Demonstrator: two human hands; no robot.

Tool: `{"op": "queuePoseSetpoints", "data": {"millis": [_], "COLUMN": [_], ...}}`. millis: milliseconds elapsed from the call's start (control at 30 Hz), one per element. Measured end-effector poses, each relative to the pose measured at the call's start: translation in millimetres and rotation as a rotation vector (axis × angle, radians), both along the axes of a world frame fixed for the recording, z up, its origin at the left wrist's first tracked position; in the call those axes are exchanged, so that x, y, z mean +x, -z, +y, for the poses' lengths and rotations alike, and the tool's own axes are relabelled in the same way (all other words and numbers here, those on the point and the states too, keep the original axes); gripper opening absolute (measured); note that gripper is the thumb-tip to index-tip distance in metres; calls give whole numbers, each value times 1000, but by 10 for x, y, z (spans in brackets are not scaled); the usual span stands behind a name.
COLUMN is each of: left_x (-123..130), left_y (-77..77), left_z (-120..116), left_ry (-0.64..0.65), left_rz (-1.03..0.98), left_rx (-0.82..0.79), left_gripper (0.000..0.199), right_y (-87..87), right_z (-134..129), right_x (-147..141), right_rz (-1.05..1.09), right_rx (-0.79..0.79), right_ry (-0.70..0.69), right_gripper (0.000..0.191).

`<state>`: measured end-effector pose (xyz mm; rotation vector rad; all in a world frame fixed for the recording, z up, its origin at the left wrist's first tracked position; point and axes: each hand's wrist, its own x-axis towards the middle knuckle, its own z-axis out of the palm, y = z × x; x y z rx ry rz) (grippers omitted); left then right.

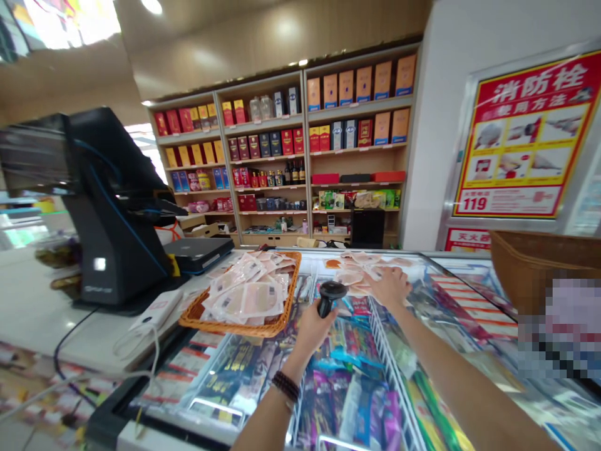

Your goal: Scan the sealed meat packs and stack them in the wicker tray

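My left hand (313,329), with a dark beaded bracelet at the wrist, grips a black handheld barcode scanner (332,290) above the glass-topped freezer. Farther right, my right hand (390,287) reaches over a spread of flat clear packets (354,275) with pale pink contents. Its fingers are apart and rest on or just above the packets; whether they pinch one is hard to see. More such packets (251,294) are heaped in an orange wicker basket (292,300) left of the scanner.
A black checkout terminal (113,219) and a white device with a cable (157,310) stand on the left counter (28,282). Colourful wrapped goods (347,401) lie in wire baskets under the glass. A brown container (539,257) is at right. Boxed goods fill the back shelves (267,188).
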<state>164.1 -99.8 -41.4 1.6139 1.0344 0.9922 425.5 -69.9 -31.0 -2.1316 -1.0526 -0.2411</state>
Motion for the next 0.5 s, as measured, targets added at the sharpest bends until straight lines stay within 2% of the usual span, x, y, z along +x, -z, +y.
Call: {"op": "queuePoseSetpoints", "data": {"millis": [67, 133, 233, 333, 500], "left_x": [-5, -7, -7, -10, -20], "left_y": [10, 25, 44, 47, 21], "left_z": [32, 67, 105, 118, 91], "left_ry": [-13, -25, -38, -56, -40], "left_rz": [9, 22, 20, -4, -9], "left_rx": [6, 6, -3, -22, -16], "left_gripper": [30, 30, 32, 34, 26], "right_y": [-68, -84, 9, 202, 524], "right_z": [102, 193, 274, 263, 155], "right_x": [-137, -251, -355, -343, -139], "right_rz": [-91, -72, 28, 57, 385], "right_rx": [-87, -218, -308, -160, 313], "right_ry": [14, -37, -66, -126, -152], "right_gripper": [69, 70, 53, 22, 24]}}
